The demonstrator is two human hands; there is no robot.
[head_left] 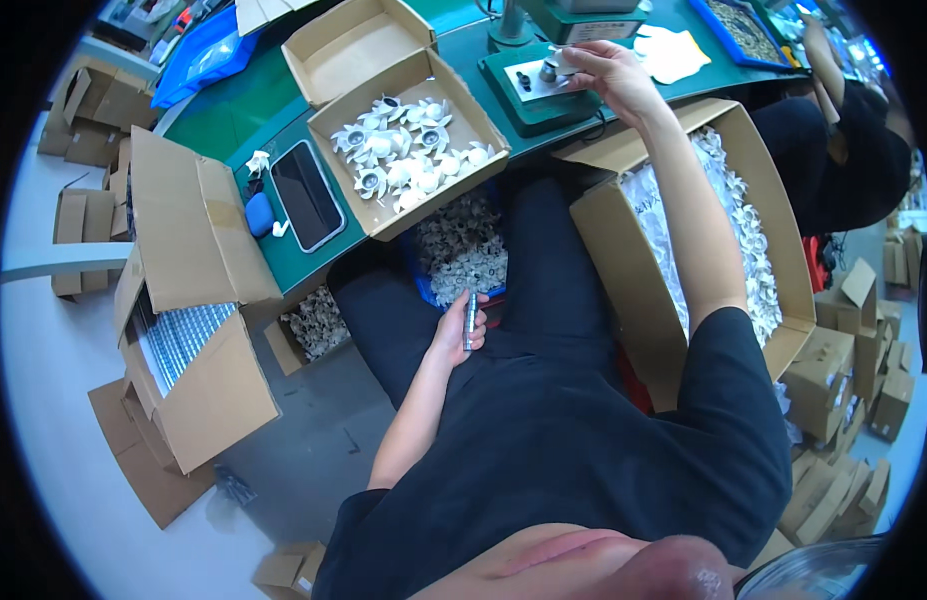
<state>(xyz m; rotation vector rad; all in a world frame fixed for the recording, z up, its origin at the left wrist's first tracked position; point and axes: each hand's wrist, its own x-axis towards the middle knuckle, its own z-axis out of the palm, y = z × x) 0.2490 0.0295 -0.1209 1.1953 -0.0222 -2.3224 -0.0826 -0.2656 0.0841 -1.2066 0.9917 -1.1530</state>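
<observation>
White part (560, 60) — partly hidden by the right grip (615, 78) — its outline unclear.

A line of lettering (617, 30) runs along the front of the green machine (575, 28) at the top, too blurred to make out. Dark handwritten-looking marks (646, 206) on pale plastic (659, 245) in the large right-hand carton (626, 285) are likewise illegible.

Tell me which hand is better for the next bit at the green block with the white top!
Probably the right hand: it's at the green block, pinching a white piece. The left hand is farther away, holding a silvery stick-shaped thing.
</observation>
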